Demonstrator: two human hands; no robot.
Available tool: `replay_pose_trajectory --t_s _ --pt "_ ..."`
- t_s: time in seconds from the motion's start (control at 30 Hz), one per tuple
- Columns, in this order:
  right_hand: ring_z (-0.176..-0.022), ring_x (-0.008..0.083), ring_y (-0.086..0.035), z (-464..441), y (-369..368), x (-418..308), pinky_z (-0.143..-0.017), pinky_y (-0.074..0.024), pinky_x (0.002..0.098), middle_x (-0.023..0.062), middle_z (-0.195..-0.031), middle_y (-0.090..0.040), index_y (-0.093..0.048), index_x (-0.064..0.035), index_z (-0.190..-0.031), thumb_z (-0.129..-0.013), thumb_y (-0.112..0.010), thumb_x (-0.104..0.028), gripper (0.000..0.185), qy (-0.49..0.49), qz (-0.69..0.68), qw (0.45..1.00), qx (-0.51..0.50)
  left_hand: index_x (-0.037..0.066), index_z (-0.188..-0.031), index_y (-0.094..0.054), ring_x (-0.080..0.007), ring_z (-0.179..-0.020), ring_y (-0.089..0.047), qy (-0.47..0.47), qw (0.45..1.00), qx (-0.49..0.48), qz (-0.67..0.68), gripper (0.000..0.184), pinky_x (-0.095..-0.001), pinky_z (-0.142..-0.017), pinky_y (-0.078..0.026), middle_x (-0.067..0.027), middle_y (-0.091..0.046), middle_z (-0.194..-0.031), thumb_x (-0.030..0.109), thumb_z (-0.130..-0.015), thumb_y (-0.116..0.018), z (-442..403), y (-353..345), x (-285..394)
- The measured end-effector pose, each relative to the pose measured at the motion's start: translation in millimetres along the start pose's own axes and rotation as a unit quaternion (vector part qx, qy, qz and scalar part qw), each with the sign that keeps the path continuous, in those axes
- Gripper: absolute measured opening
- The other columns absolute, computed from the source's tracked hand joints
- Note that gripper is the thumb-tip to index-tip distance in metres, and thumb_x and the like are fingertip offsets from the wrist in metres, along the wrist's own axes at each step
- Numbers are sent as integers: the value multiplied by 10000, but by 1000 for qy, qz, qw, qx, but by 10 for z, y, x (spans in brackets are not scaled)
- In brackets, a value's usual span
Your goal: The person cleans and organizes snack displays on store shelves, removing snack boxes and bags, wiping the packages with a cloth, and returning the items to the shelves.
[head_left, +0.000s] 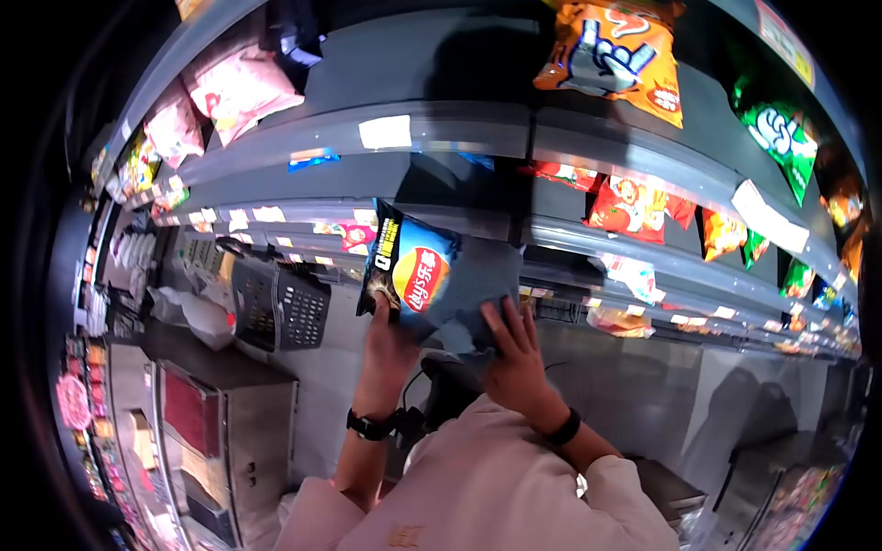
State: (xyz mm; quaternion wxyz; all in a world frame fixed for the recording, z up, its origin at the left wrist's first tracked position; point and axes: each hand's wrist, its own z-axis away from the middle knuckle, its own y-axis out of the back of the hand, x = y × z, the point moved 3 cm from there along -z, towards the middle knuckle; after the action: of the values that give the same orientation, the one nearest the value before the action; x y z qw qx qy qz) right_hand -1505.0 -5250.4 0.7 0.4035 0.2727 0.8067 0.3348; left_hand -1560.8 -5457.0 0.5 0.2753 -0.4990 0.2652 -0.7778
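Observation:
A blue and black chip bag (427,266) with a round red and yellow logo is held in front of the shelves. My left hand (388,354) grips its lower left part, thumb on the front. At the bag's right side is my right hand (516,358), its fingers pressed on a grey-blue cloth or sheet (478,289) that covers the right part of the bag. Whether this grey-blue piece belongs to the bag, I cannot tell. Both wrists wear black bands.
Shelves (459,129) carry an orange bag (611,60), pink bags (241,90), red bags (629,209) and a green bag (781,138). A dark basket (280,303) stands low at the left, near a cabinet (257,445). Grey floor (606,386) shows below.

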Motion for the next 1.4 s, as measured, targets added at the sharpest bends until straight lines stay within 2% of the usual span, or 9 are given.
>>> replay_pose_trajectory --t_s 0.27,0.47,0.83,0.87,0.93,1.07,1.1,1.27,1.4 --pt "-1455 473 -289 288 -4 361 -1145 -343 507 298 -1547 -325 -682 44 -1137 -724 -584 -41 432 -91 -122 988 36 77 -1451 -415 -277 -1249 -583 6 974 -146 -175 611 -484 -1016 -490 -125 -571 -1398 526 -1037 -437 -915 -145 470" --pt "-1435 478 -320 390 31 409 -1145 -350 506 289 -1537 -349 -667 -8 -1176 -766 -551 -31 427 -111 -154 979 69 1 -1268 -519 -268 -835 -746 47 947 -37 -316 542 -398 -744 -636 -183 -719 -999 484 -1065 -379 -2134 -341 1025" --pt "-1286 455 -501 614 -138 538 -1026 -453 424 274 -1418 -487 -673 -15 -1179 -856 -536 -19 351 -230 -256 934 95 -23 -1215 -576 -270 -1075 -636 -428 620 34 -656 398 -381 -928 -516 -154 -644 -1192 320 -1067 -440 -2477 -621 1328" --pt "-1206 357 -588 648 -173 547 -985 -459 356 208 -1357 -561 -642 6 -1213 -922 -507 -36 324 -241 -285 923 90 -79 -1146 -608 -336 -1036 -627 -405 767 28 -497 312 -419 -905 -482 -207 -660 -1118 187 -1000 -536 -2112 -714 1250" --pt "-1175 285 -591 852 -432 722 -977 -454 331 157 -1327 -583 -620 16 -1235 -958 -493 -57 314 -312 -393 863 56 -85 -1336 -493 -339 -1172 -576 -529 733 80 -421 423 -402 -1032 -425 -244 -588 -1276 163 -1003 -570 -1803 -418 1039" --pt "-1118 148 -556 803 -779 931 -959 -446 296 46 -1228 -616 -558 35 -1289 -1062 -419 -181 344 -398 -563 724 -7 11 -1330 -554 -271 -1089 -632 -418 657 71 -624 402 -363 -922 -501 -170 -627 -1263 54 -940 -642 -783 269 27" --pt "-1123 156 -560 780 -863 950 -953 -452 299 52 -1225 -616 -549 28 -1303 -1070 -403 -207 362 -415 -607 678 -15 1 -1295 -566 -299 -1070 -648 -292 760 21 -580 401 -382 -891 -520 -180 -635 -1228 63 -914 -674 -463 227 -119" --pt "-1120 151 -561 141 -1297 625 -949 -464 303 57 -1231 -609 -529 14 -1325 -1079 -366 -240 390 -305 -494 803 -138 1 -1316 -533 -406 -1023 -630 -227 769 -33 -596 533 -419 -864 -527 -221 -598 -1220 180 -858 -738 136 303 -234" --pt "-1122 162 -571 43 -2235 407 -962 -477 319 66 -1250 -586 -503 -22 -1343 -1085 -349 -288 401 -380 -582 704 -147 -2 -1256 -552 -400 -994 -632 -263 709 48 -652 515 -465 -861 -505 -206 -631 -1136 188 -812 -731 63 744 2"
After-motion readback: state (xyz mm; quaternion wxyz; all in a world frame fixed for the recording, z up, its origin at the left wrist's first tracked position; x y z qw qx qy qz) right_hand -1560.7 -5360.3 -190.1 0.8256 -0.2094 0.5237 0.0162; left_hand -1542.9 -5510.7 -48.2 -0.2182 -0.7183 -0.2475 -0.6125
